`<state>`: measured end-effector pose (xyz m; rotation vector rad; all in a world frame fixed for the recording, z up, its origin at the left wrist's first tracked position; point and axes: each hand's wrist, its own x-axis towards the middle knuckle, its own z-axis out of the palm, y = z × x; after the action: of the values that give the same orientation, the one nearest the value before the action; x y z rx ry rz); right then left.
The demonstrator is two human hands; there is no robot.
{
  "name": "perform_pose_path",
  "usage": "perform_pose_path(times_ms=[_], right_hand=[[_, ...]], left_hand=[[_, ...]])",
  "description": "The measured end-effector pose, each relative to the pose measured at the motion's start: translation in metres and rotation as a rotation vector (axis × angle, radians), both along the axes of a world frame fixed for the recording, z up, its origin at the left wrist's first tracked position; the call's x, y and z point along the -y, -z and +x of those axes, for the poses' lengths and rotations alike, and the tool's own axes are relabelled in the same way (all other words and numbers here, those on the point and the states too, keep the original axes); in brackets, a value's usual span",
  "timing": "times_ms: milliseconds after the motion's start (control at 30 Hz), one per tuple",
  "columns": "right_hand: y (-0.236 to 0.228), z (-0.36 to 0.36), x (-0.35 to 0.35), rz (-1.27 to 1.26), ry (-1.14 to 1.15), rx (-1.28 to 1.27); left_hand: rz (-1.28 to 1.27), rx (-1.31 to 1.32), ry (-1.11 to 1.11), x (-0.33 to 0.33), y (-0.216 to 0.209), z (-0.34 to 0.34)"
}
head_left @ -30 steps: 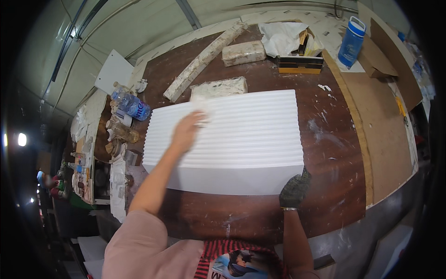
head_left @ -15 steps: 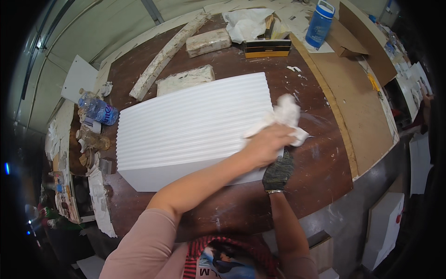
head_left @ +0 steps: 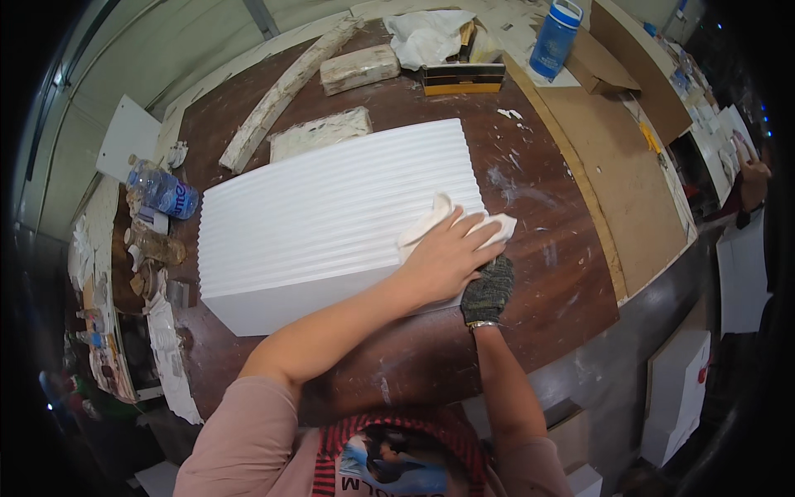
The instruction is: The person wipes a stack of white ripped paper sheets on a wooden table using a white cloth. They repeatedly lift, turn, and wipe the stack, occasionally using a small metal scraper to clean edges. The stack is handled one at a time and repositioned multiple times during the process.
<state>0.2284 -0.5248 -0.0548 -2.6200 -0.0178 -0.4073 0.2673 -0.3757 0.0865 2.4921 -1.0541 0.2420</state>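
A long white block (head_left: 331, 203) with a ribbed top and a smooth near side lies on the brown table. My bare left hand (head_left: 447, 255) reaches across its right part and presses a white cloth (head_left: 424, 225) onto the ribs. The cloth is bunched under and between the fingers, and a bit of it sticks out past the block's right end. Just below, my right hand (head_left: 489, 291), in a dark knitted glove, is closed at the block's near right corner. Its fingertips are partly hidden by the left hand.
Behind the block lie rough, plaster-smeared pieces (head_left: 360, 68) and a black-and-yellow box (head_left: 464, 79) with brushes. A blue bottle (head_left: 555, 41) stands at the far right, by brown cardboard (head_left: 609, 62). Clear plastic bottles (head_left: 163, 189) crowd the left edge. Another person's hand (head_left: 752, 161) shows far right.
My left hand has moved left with the cloth, which has gone from blurred and raised past the block's end to lying lower on the ribs. The right hand keeps to the corner.
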Motion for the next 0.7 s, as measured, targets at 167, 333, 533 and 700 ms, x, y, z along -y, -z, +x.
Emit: perform_pose_path(times_ms=[167,333,533,700], right_hand=[[0.001,-0.005,-0.002,0.168,0.114,0.088],[-0.005,-0.007,-0.004,0.118,0.092,0.016],[0.039,-0.004,0.012,-0.142,0.097,-0.002],[0.067,0.000,0.026,-0.336,0.045,-0.204]], left_hand=[[0.082,0.020,-0.308,-0.160,0.042,-0.078],[0.196,0.235,-0.760,-0.360,0.021,-0.183],[-0.235,0.144,-1.321,-0.396,0.009,-0.228],[-0.475,-0.096,-1.307,-0.347,0.017,-0.230]])
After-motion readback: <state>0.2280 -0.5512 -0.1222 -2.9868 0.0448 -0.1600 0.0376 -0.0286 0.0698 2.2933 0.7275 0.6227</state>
